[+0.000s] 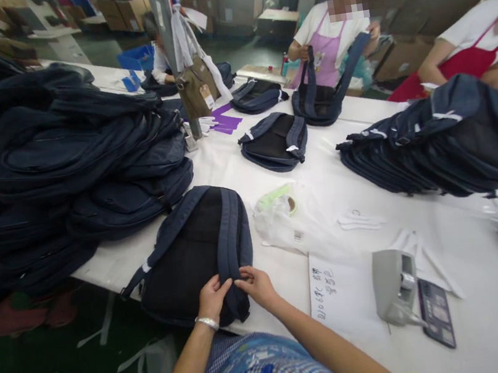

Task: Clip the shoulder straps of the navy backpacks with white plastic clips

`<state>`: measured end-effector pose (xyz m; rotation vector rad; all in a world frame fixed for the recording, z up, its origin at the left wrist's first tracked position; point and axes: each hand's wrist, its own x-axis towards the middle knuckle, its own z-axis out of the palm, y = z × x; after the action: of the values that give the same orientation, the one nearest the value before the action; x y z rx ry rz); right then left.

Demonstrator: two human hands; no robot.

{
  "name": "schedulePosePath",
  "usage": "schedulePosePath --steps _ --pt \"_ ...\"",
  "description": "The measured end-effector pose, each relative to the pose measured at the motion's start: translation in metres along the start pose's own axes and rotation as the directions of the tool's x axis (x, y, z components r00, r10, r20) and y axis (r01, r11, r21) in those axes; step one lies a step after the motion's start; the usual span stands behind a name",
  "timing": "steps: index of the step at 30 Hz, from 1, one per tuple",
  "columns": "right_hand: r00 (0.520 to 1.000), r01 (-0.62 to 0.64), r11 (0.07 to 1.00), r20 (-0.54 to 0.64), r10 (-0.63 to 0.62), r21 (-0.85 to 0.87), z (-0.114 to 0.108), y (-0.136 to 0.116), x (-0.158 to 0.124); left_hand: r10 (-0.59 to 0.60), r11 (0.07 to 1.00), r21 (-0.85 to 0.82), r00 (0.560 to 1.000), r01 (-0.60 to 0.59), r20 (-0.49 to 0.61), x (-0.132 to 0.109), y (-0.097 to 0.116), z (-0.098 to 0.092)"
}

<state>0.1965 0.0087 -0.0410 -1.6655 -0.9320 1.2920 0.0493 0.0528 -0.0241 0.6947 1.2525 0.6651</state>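
Note:
A dark navy backpack [184, 252] lies back side up at the table's near edge, its shoulder straps on top. My left hand [214, 297] pinches the left side of the lower part of the right shoulder strap [228, 233]. Opposite it, my right hand [255, 285] holds the same strap's right edge between thumb and fingers. The two thumbs nearly meet over the strap. Around the other strap [171, 229], near its lower end, is a white band [145, 267].
Navy backpacks are piled at the left [64, 139] and stacked at the right [438, 139]. Beyond my hands lie a plastic bag [283, 225] and another backpack [274, 139]. A grey tape dispenser [392, 283] and a phone [436, 311] are on the right. People stand across the table.

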Motion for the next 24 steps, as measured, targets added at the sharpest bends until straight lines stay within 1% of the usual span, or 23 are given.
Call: schedulePosePath --steps 2,4,6,7,8,10,11,13,14,15,16,18,21,24 --pt "0.996 -0.085 0.991 0.042 0.081 0.100 0.009 0.002 -0.002 -0.026 0.999 0.032 0.999 0.027 -0.020 0.002 -0.002 -0.004" --pt "0.990 -0.126 0.980 0.089 0.114 0.151 0.016 0.006 -0.003 -0.085 0.995 0.051 0.995 0.088 -0.053 0.006 -0.006 -0.009" --pt "0.992 -0.095 0.983 0.097 0.080 0.154 0.014 0.012 -0.006 -0.146 0.987 0.063 0.986 0.151 -0.076 0.011 -0.010 -0.013" --pt "0.995 -0.059 0.989 0.084 0.048 0.135 0.007 0.015 -0.010 -0.169 0.982 0.070 0.982 0.175 -0.086 0.013 -0.012 -0.013" --pt "0.998 -0.019 0.995 0.055 0.014 0.094 -0.004 0.018 -0.015 -0.190 0.977 0.078 0.977 0.198 -0.101 0.015 -0.013 -0.014" --pt "0.998 0.019 0.998 -0.051 -0.022 -0.059 -0.036 0.026 -0.029 -0.215 0.969 0.091 0.967 0.228 -0.137 0.016 -0.013 -0.013" --pt "0.992 -0.001 0.987 -0.128 -0.019 -0.158 -0.056 0.030 -0.037 -0.217 0.968 0.092 0.964 0.233 -0.152 0.015 -0.013 -0.012" --pt "0.954 -0.100 0.933 -0.300 -0.009 -0.346 -0.097 0.038 -0.052 -0.214 0.970 0.083 0.963 0.230 -0.163 0.014 -0.013 -0.011" --pt "0.933 -0.141 0.895 -0.359 -0.023 -0.424 -0.115 0.041 -0.057 -0.212 0.971 0.077 0.965 0.226 -0.157 0.013 -0.012 -0.011" --pt "0.919 -0.159 0.858 -0.391 -0.052 -0.488 -0.130 0.044 -0.058 -0.210 0.972 0.072 0.966 0.222 -0.150 0.013 -0.012 -0.010" --pt "0.916 -0.162 0.825 -0.394 -0.079 -0.541 -0.141 0.046 -0.056 -0.210 0.973 0.069 0.967 0.222 -0.143 0.013 -0.013 -0.010" --pt "0.933 -0.138 0.759 -0.341 -0.117 -0.637 -0.150 0.045 -0.042 -0.215 0.972 0.069 0.967 0.226 -0.136 0.013 -0.013 -0.010" --pt "0.963 -0.109 0.650 -0.241 -0.117 -0.752 -0.140 0.036 -0.005 -0.212 0.973 0.073 0.971 0.221 -0.114 0.013 -0.014 -0.010" --pt "0.968 -0.114 0.602 -0.225 -0.112 -0.790 -0.126 0.026 0.032 -0.198 0.978 0.057 0.978 0.202 -0.070 0.011 -0.013 -0.010"
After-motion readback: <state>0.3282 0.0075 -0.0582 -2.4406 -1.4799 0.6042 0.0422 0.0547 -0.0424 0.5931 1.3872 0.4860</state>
